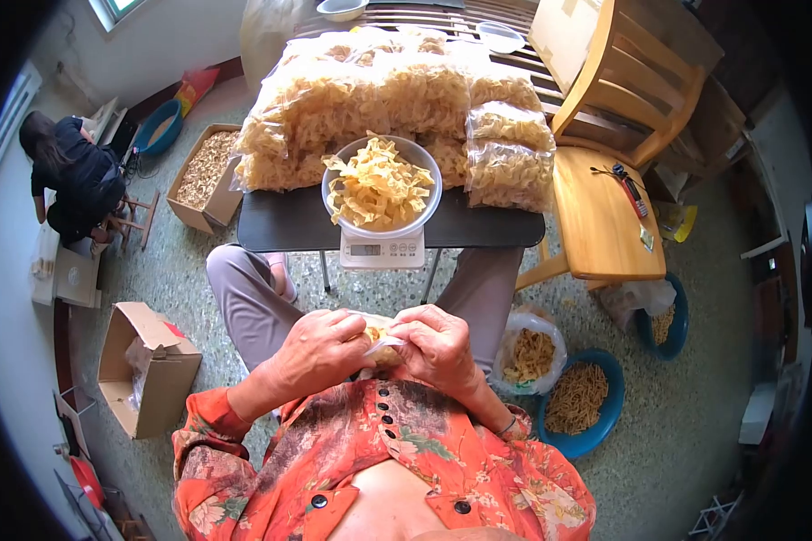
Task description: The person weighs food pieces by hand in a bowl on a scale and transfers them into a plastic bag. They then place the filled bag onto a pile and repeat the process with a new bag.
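A clear plastic bag (385, 343) with pale yellow dried strips inside is held close to my chest. My left hand (320, 347) is closed on the left side of its mouth, and my right hand (435, 343) pinches the right side. Beyond my hands, a white bowl (431, 160) heaped with dried strips (379, 183) rests on a digital kitchen scale (382, 250). The scale stands at the near edge of a small dark table (280, 221). The lower part of the bag is partly hidden by my hands.
Filled bags (361, 99) are stacked behind the bowl. A wooden chair (604, 216) stands at right, near blue basins (618, 388) and an open bag of strips (530, 352). Cardboard boxes (144, 370) lie at left. Another person (77, 171) sits at far left.
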`<state>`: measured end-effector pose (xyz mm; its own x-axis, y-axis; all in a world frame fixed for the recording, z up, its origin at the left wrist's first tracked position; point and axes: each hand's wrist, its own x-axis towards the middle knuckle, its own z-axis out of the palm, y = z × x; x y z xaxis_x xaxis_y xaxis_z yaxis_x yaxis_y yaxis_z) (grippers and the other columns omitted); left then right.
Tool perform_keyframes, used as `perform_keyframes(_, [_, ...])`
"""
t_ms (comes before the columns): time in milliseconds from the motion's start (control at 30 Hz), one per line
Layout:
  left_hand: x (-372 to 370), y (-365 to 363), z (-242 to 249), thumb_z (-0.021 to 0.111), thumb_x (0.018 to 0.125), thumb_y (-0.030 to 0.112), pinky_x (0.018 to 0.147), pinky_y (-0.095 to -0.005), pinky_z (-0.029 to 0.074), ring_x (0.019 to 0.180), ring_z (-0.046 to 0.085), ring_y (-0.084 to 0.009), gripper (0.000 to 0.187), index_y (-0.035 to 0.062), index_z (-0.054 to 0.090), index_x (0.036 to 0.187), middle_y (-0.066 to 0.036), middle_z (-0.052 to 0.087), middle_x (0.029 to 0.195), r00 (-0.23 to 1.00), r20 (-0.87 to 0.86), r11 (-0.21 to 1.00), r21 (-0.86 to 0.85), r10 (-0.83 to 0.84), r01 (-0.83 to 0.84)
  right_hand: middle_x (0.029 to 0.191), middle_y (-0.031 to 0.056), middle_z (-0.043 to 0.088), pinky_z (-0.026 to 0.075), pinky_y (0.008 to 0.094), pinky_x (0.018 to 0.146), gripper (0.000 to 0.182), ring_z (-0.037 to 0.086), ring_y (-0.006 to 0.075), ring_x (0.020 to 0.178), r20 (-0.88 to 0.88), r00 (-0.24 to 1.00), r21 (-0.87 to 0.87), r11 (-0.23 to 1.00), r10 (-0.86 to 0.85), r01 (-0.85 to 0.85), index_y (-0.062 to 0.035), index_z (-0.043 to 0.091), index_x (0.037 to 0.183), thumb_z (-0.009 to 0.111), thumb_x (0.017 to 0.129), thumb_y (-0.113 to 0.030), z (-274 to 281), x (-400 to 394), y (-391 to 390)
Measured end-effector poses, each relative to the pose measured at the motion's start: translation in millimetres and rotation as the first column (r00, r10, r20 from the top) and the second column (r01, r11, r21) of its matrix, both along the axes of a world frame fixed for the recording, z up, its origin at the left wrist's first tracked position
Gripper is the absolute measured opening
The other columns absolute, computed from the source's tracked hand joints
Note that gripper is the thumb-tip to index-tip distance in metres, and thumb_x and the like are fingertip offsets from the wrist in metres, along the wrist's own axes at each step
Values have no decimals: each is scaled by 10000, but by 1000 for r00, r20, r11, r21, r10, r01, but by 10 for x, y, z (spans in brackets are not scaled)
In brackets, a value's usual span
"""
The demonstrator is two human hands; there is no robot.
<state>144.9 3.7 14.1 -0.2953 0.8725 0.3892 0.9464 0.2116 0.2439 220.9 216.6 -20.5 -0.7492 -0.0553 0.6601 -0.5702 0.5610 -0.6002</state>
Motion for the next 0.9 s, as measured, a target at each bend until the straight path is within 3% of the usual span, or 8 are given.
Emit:
perform_keyframes(267, [-53, -109, 138, 700, 738, 198, 695, -396, 508, 852, 593, -237, 145, 99, 624, 813, -46, 541, 862, 998, 15, 983, -170, -69, 70, 884, 122, 707, 583, 366, 705, 209, 708, 283, 791, 35, 999, -30, 999, 11, -10, -39, 703, 893, 813, 717, -15, 15, 38, -57])
perform_keyframes(367, [-89, -135, 214, 684, 743, 159, 685, -389, 510, 865, 611, -247, 235, 97, 607, 957, -49, 557, 877, 998, -39, 993, -113, -48, 43, 919, 122, 701, 576, 359, 743, 256, 697, 271, 826, 5, 1000, -115, 993, 24, -23, -35, 691, 990, 818, 769, -22, 6, -1, -44])
perform_keyframes(467, [-107, -126, 366, 706, 746, 213, 654, -376, 504, 829, 614, -221, 280, 95, 618, 984, -27, 560, 840, 994, -108, 999, -34, -23, 20, 1201, 151, 675, 552, 379, 917, 795, 681, 235, 1040, 72, 994, -237, 970, 80, -61, 24, 551, 1355, 935, 739, -300, 36, -3, -41])
perform_keyframes(500, [-116, -132, 417, 734, 725, 203, 630, -373, 493, 786, 605, -212, 305, 91, 646, 994, -19, 570, 828, 989, -146, 1000, -9, -15, 14, 1201, 151, 675, 552, 379, 917, 795, 681, 235, 1040, 77, 994, -239, 969, 82, -62, 24, 551, 1355, 935, 739, -300, 67, -31, -37])
perform_keyframes(567, [-146, -130, 502, 767, 689, 185, 576, -363, 464, 705, 589, -195, 343, 85, 690, 1008, -6, 576, 778, 980, -201, 998, 53, -14, 25, 1378, 207, 590, 497, 415, 1044, 1055, 610, 332, 1250, 173, 965, -270, 951, 200, -149, 14, 471, 1449, 981, 616, -387, 112, -95, -21])
perform_keyframes(733, [-125, -105, 650, 761, 676, 188, 556, -348, 458, 682, 568, -189, 369, 79, 677, 1018, 0, 541, 762, 968, -252, 995, 95, -2, 27, 1422, 215, 558, 447, 421, 1112, 1049, 553, 333, 1335, 204, 942, -109, 962, 268, -250, 31, 472, 1456, 992, 617, -324, 138, -155, -121])
perform_keyframes(867, [-135, -35, 725, 756, 677, 216, 549, -339, 479, 708, 583, -191, 374, 74, 651, 1006, -1, 536, 806, 970, -240, 974, 212, -30, 83, 1375, 184, 588, 455, 402, 1097, 916, 585, 282, 1284, 288, 893, -356, 905, 345, -234, 18, 497, 1429, 975, 679, -200, 174, -151, -261])
perform_keyframes(900, [-145, -64, 735, 804, 678, 162, 601, -338, 459, 739, 596, -202, 297, 87, 693, 943, -32, 642, 888, 982, -182, 976, 201, -42, 79, 1362, 176, 594, 464, 395, 1086, 906, 592, 271, 1271, 316, 870, -459, 864, 379, -209, 12, 492, 1430, 971, 690, -197, 195, -151, -282])
